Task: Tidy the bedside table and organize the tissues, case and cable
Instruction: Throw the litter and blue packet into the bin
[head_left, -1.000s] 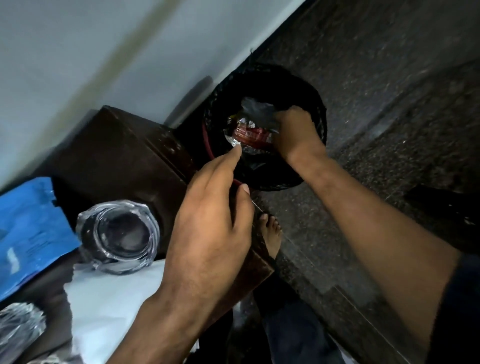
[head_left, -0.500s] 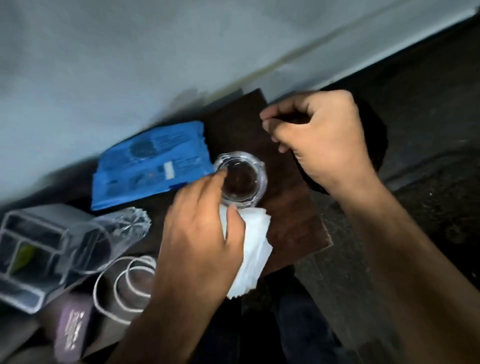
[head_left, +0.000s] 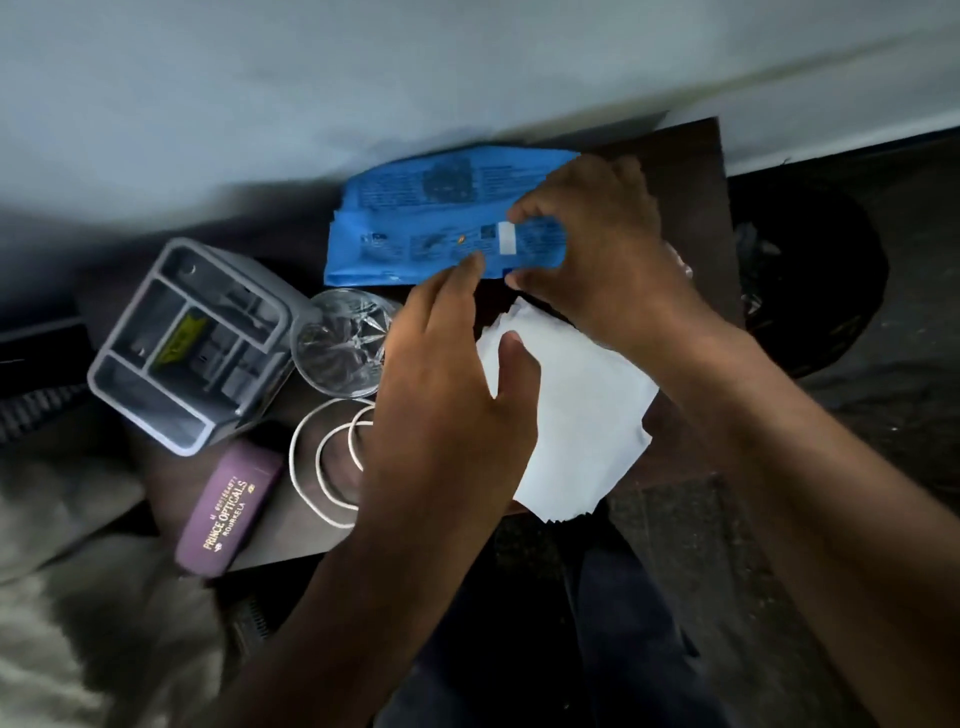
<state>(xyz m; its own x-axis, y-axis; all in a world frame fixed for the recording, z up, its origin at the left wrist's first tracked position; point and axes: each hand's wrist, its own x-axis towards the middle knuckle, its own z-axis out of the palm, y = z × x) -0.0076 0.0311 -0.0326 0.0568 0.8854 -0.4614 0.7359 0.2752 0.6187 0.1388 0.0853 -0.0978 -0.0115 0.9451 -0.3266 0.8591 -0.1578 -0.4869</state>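
A blue tissue packet (head_left: 426, 228) lies at the back of the dark bedside table (head_left: 696, 171), against the wall. My right hand (head_left: 597, 234) pinches the packet's right end between thumb and fingers. My left hand (head_left: 447, 395) hovers with its fingers apart, its index tip at the packet's lower edge and its thumb on a stack of white tissues (head_left: 582, 415). That stack overhangs the table's front edge. A coiled white cable (head_left: 317, 457) lies left of my left wrist, partly hidden by it. The purple glasses case (head_left: 228, 509) rests at the front left corner.
A grey compartment organiser (head_left: 192, 343) stands at the left with a cut-glass tumbler (head_left: 340, 348) beside it. A black waste bin (head_left: 810, 275) sits on the dark floor right of the table. Pale bedding (head_left: 67, 597) fills the lower left.
The view has swung from the bin back to the table. My right hand left the bin and took hold of the blue packet. My left hand moved over the tissues.
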